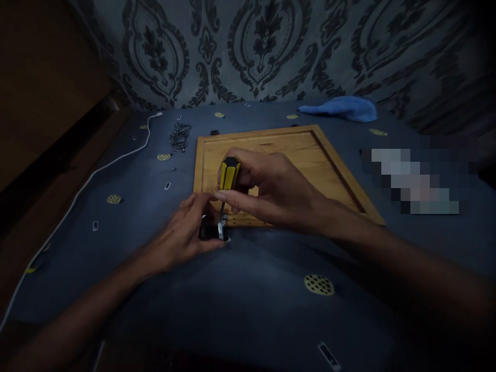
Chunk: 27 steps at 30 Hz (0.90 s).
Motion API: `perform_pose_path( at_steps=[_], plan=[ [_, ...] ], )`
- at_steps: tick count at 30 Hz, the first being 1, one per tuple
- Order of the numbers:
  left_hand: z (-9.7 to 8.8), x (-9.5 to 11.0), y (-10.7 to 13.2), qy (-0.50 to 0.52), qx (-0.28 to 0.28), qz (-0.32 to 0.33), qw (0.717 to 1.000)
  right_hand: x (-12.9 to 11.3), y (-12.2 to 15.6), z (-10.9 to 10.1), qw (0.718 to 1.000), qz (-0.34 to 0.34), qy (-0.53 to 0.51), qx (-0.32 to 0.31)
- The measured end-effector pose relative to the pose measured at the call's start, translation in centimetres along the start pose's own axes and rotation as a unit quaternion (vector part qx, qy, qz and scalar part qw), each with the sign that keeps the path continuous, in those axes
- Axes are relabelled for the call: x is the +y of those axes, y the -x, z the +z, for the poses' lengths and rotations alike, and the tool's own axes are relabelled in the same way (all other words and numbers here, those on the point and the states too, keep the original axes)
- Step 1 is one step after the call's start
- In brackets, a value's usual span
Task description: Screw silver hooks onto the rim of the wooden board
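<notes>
Blue cloth point(248, 299) beneath, right hand point(273, 183) tight around a yellow-and-black screwdriver point(229, 174), left hand point(185, 229) half-curled on a metal fitting point(221, 231).

A dark blue fabric covering point(248, 315), printed with yellow dotted ovals and small dark rectangles edged in white, spreads across the scene. At 12 o'clock rises a grey backdrop point(211, 46) with ornate dark leaf medallions. A crumpled bright blue cloth point(344, 108) lies at 2 o'clock. At 3 o'clock, a pixelated patch point(418, 181) is unreadable. A thin white cable point(112, 164) curves from 10 to 8 o'clock, beside brown wooden furniture point(42, 88).
</notes>
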State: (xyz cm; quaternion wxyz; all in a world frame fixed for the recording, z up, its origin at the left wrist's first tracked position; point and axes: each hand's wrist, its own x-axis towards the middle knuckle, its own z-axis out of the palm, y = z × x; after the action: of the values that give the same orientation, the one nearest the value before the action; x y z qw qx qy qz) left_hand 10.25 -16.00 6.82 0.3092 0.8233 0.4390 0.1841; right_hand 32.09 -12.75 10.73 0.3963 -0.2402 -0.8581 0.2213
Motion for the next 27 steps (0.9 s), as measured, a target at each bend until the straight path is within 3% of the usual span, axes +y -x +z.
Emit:
perform_pose_path(
  at_steps=[5,11,18,22,27],
  plan=[
    [0.1,-0.1,0.0,0.001,0.004,0.0,1.0,-0.1,0.1,0.1,1.0,-0.006,0.025,0.002],
    [0.2,-0.4,0.0,-0.007,0.009,-0.003,1.0,-0.1,0.2,0.9,0.999,0.022,-0.018,0.023],
    [0.0,-0.1,0.1,0.003,0.004,-0.012,1.0,-0.3,-0.1,0.5,0.977,0.132,-0.163,-0.023],
    [-0.1,-0.1,0.1,0.008,-0.002,-0.008,1.0,-0.2,-0.3,-0.1,0.959,0.14,-0.242,-0.047],
    [-0.1,-0.2,0.1,0.003,-0.002,-0.002,1.0,-0.1,-0.4,-0.4,0.952,0.128,-0.271,-0.065]
  ],
)
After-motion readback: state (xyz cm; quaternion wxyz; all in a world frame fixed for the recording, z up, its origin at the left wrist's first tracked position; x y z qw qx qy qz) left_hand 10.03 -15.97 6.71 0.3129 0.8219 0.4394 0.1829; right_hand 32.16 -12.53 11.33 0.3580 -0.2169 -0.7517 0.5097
